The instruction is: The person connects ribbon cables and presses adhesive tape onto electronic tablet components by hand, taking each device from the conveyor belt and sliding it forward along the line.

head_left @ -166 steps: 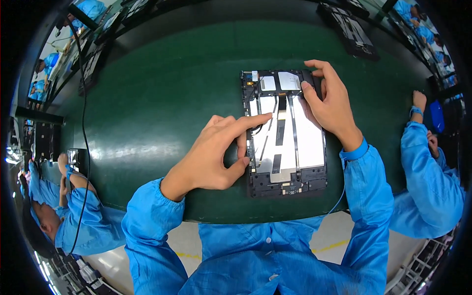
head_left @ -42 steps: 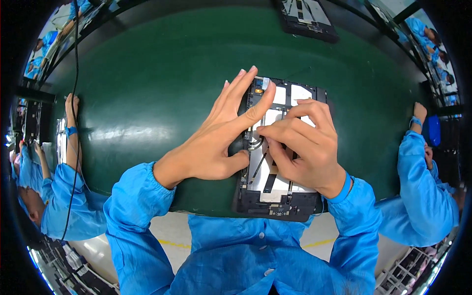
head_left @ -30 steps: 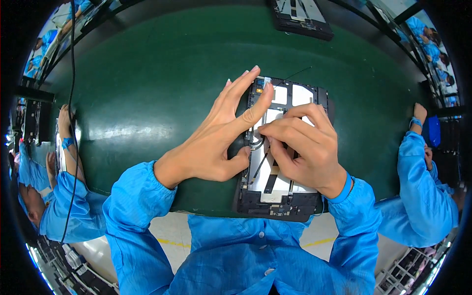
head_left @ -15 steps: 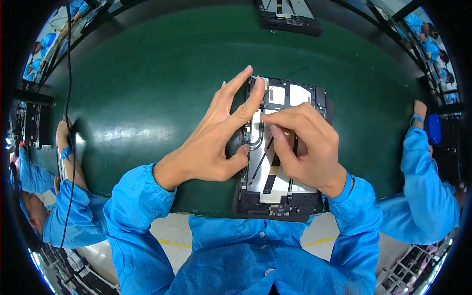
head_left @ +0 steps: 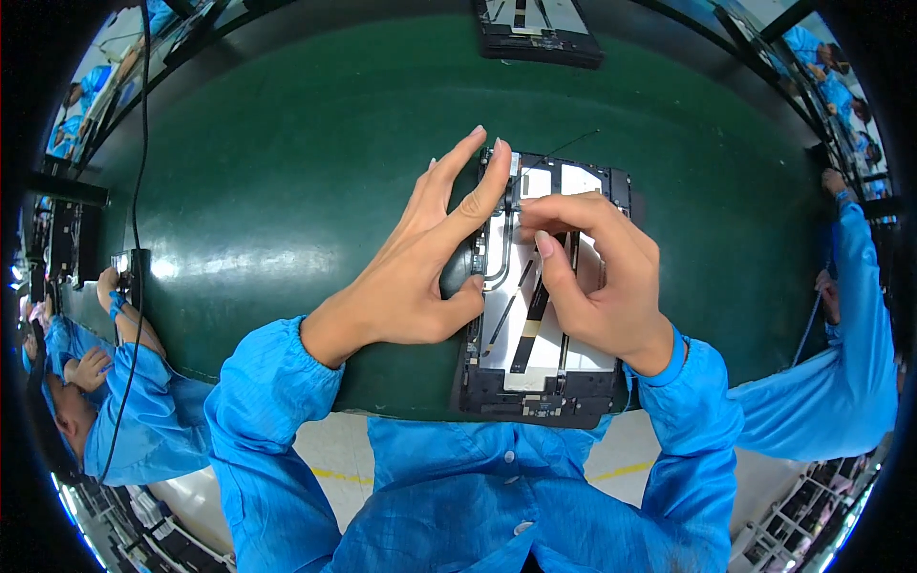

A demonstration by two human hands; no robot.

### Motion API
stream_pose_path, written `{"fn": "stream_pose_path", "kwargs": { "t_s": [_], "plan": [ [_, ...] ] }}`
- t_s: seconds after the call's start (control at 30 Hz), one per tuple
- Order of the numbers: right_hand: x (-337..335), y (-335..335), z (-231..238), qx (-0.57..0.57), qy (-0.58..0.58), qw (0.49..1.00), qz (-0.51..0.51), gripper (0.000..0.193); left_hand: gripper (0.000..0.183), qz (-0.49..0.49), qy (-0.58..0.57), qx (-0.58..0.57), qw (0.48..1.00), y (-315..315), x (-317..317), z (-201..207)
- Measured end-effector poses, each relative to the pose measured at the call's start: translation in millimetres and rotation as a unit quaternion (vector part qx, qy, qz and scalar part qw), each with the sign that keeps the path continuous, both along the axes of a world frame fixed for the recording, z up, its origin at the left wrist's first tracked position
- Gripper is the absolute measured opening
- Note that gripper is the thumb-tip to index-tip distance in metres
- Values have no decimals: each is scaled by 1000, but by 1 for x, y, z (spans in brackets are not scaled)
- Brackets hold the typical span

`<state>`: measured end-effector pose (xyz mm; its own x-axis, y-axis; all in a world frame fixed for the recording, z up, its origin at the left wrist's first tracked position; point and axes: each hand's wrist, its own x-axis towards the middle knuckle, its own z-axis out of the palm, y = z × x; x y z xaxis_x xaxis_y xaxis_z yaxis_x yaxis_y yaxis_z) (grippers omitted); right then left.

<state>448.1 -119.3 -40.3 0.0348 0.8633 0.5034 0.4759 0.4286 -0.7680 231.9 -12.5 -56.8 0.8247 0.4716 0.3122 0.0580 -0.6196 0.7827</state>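
Observation:
An opened tablet [head_left: 518, 358], with a black frame, bare silver plates and dark ribbon cables, lies on the green tabletop before me. My left hand [head_left: 406, 263] is spread along its left side. Two of its fingertips rest at the upper left corner, and the thumb touches the left edge lower down. Over the tablet's middle hovers my right hand [head_left: 607, 272], its fingers bent and the thumb apart from the forefinger. I see nothing between them, though the other fingertips are partly hidden. A thin black wire [head_left: 573, 142] sticks out past the tablet's top edge.
Another opened tablet [head_left: 540, 40] lies at the table's far edge. On the left, a black cable [head_left: 140, 191] hangs down through the view. Co-workers in blue sleeves [head_left: 158, 406] sit at both sides, one by a small dark device [head_left: 139, 272] at left.
My right thumb and forefinger have moved apart; my left hand stays put. The far tablet appears slightly further left. The right-hand co-worker's arm has stretched farther away.

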Motion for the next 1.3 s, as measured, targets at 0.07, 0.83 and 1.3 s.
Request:
{"fn": "stream_pose_path", "kwargs": {
  "t_s": [0.07,0.83,1.3],
  "plan": [
    [-1,0,2,15,-38,999,10,39,116,3,5,5,1000,0,0,2],
    [36,-6,3,212,-90,965,-126,34,51,135,7,202,970,2,-5,-6],
    [35,24,-13,-32,-189,979,-63,12,42,153,-25,222,963,-1,-3,-4]
  ]
}}
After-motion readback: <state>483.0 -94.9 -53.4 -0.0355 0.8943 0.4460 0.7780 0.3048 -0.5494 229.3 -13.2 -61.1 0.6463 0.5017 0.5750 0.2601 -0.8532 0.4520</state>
